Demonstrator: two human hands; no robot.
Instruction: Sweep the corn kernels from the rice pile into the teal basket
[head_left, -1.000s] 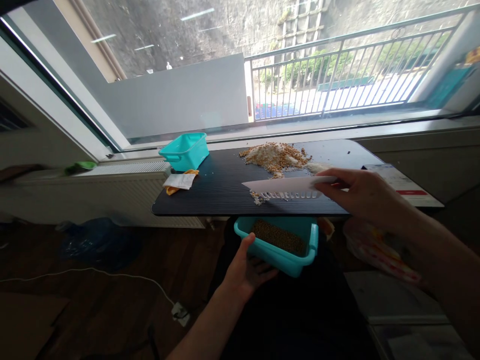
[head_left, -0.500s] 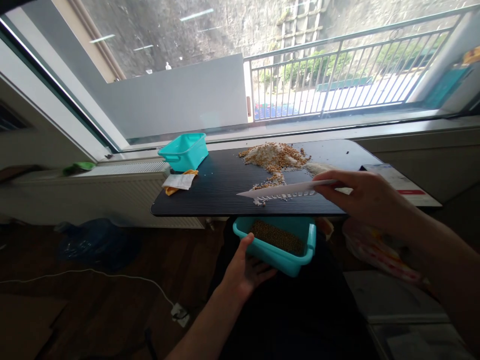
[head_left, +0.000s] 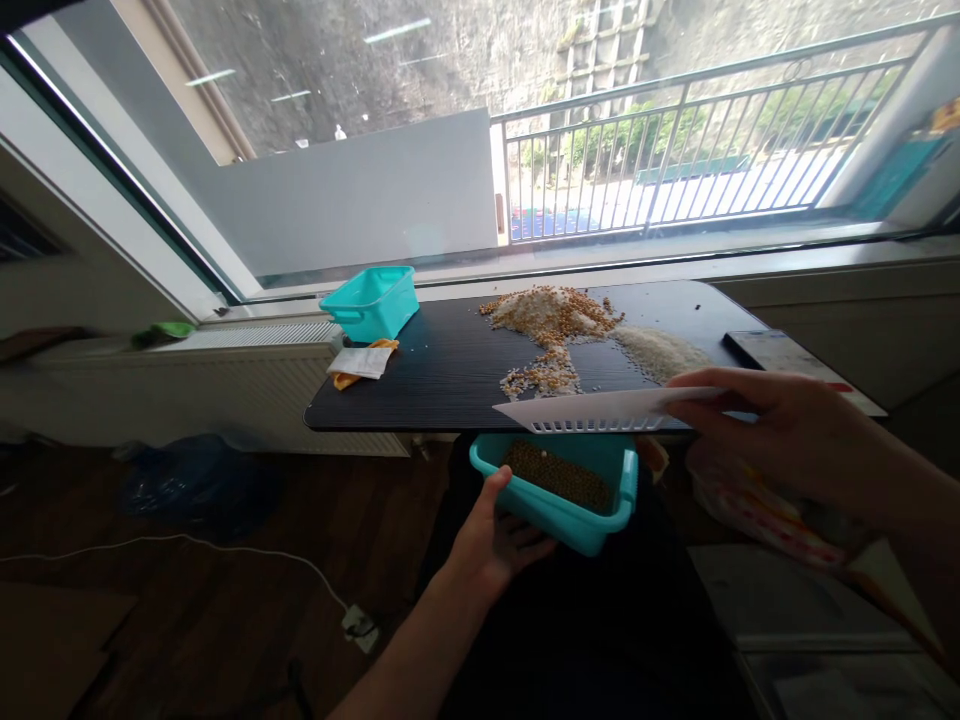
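My left hand (head_left: 491, 540) grips the near left side of a turquoise plastic bin (head_left: 555, 520), thumb over its rim. Brown-green grains (head_left: 559, 475) cover the bin's bottom, with a white speck on top. My right hand (head_left: 757, 415) pinches a white, knife-shaped plastic strip (head_left: 592, 410) with a row of slots. The strip lies along the front edge of the dark board (head_left: 442, 375), just above the bin. Behind it is a small patch of mixed grains (head_left: 544, 375), joined to a larger mixed heap (head_left: 551, 310). A pile of white rice-like grains (head_left: 660, 352) lies to the right.
A second turquoise bin (head_left: 375, 305) stands at the board's back left, beside a folded white-and-yellow packet (head_left: 364, 362). A flat box (head_left: 795, 365) lies at the right end. The window and radiator (head_left: 255, 370) are behind. A cable with a power strip (head_left: 361, 628) runs across the floor.
My right hand has drawn the white strip toward the board's front edge and slightly right. Grains near that edge are gone, and a white speck now shows in the bin. My left hand stays put.
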